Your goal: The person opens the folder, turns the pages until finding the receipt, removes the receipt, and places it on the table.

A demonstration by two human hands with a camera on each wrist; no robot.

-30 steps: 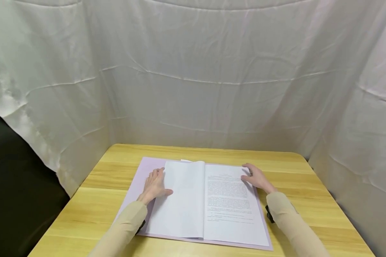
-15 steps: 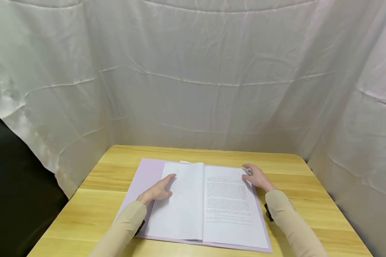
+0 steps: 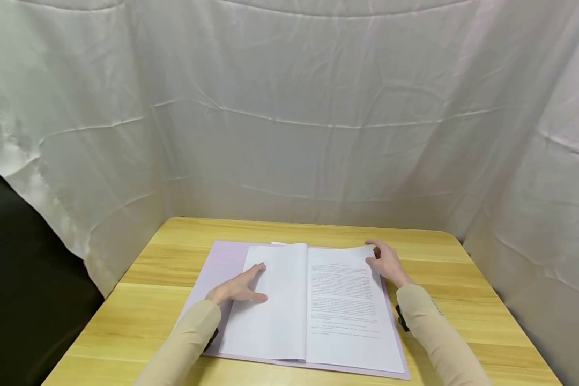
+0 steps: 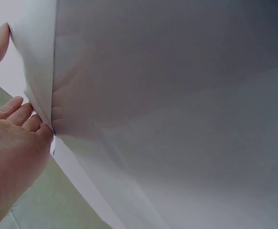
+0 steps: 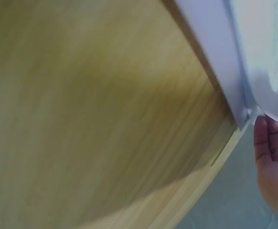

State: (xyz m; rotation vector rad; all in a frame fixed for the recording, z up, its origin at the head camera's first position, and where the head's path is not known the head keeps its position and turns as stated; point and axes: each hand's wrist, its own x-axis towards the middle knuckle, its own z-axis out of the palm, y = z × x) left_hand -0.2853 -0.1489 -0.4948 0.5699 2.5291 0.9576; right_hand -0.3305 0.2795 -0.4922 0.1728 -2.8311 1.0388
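Note:
A lilac folder [image 3: 224, 260] lies spread on the table with white paper sheets in it. Its left sheet [image 3: 275, 327] shows a blank side; the right sheet [image 3: 349, 351] carries printed text. My left hand [image 3: 238, 287] rests on the left sheet, fingers extended and thumb apart. In the left wrist view, that hand [image 4: 15, 143] is at the sheet's edge. My right hand [image 3: 387, 264] pinches the upper right corner of the printed sheet, which lifts slightly. The right wrist view shows the thumb above the paper [image 5: 265, 90] and curled fingers below.
The wooden table [image 3: 463, 300] has rounded far corners. Pale grey curtains [image 3: 318, 134] hang behind it and at both sides. A dark area [image 3: 24, 279] shows at the far left. A small white paper edge [image 3: 279, 243] pokes out behind the folder.
My left hand has shifted right, from the left sheet's outer edge further onto the sheet. My right hand now raises the printed sheet's corner, which lay flatter before.

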